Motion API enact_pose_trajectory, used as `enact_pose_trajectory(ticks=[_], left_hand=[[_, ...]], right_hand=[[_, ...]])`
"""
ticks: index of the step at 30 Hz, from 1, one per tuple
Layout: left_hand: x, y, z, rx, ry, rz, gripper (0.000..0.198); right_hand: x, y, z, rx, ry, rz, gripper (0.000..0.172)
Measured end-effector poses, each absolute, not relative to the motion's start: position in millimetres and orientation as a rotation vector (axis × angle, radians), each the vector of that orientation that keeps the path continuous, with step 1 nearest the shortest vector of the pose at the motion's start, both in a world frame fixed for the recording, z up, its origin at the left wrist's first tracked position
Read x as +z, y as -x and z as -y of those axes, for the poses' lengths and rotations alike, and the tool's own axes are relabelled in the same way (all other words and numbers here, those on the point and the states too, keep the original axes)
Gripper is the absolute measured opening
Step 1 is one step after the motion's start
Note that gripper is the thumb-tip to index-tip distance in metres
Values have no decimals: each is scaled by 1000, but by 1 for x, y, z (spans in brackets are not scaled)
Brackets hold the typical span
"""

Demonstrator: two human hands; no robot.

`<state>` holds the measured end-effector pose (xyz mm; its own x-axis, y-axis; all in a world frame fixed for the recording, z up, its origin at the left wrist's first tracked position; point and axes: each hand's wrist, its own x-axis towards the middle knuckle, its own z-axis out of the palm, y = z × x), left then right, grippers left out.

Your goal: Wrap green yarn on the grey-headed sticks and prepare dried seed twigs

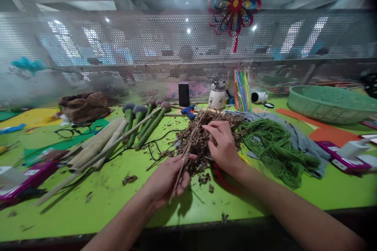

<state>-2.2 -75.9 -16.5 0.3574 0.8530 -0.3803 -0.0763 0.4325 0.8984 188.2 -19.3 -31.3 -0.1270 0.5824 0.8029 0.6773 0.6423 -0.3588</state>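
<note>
My left hand is closed around a thin dry twig, which slants up and away over a heap of crumbly brown dried leaves. Over the right part of that heap is my right hand, its fingers bent and apart, the index finger pointing left toward the twig's upper part. Nothing shows between those fingers. Under the right wrist lies a red-handled tool, mostly hidden. A tangle of green yarn rests right of the heap.
Left are wooden sticks, green stems with round grey-brown heads, eyeglasses and a purple device. Behind the heap stand a blue glue gun, a white jar and coloured sticks. A green basin sits right.
</note>
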Motion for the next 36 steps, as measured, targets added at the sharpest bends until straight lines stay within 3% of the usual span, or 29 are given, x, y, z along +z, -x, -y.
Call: enact_pose_trajectory(ticks=[3,10,14,21,31,36], left_hand=[[-21,4,77,673,-954,-1016,53],[-17,4,86,618,-1193,-986,58],[-11,6,89,590,-1219,-1063,58],[6,2,94,897,-1620,-1334,23],[3,-3,88,774,-1677,-1323,39],[-8,-7,81,814,-1612,-1286,29]], right_hand=[[-35,-180,22,291,1092,1726,16],[-30,-173,32,1006,1126,1597,26],[-25,-173,39,781,1122,1690,24],[-25,-174,44,426,1052,1750,19],[-32,-173,43,248,1007,1847,15],[-33,-173,44,192,1021,1871,14]])
